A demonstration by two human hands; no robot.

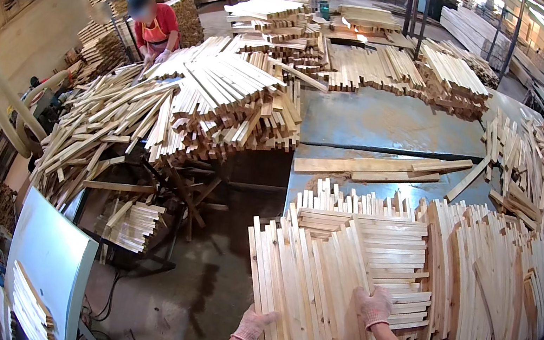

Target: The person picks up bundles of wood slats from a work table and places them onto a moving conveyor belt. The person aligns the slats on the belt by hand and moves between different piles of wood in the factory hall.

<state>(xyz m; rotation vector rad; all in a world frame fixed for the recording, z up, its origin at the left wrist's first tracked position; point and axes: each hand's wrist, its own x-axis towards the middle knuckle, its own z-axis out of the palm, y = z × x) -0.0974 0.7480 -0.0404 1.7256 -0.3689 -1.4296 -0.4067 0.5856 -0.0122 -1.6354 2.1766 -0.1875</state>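
Note:
A layer of pale wooden strips (318, 284) lies side by side on top of the near stack, its strips pointing away from me. My left hand (254, 325), in a light knitted glove, grips the layer's left edge close to its near end. On the opposite edge my right hand (375, 306), gloved the same way, is closed against the outer strips. Its fingertips are partly hidden by the wood. Crosswise strips (396, 250) show beneath and to the right of this layer.
More strips (490, 276) stand stacked at right. Behind, a metal table (364, 124) carries loose boards (379, 166) and further stacks. A large heap of strips (220, 91) rises at left, where a person in red (159, 27) works. A pale panel (49, 249) stands lower left.

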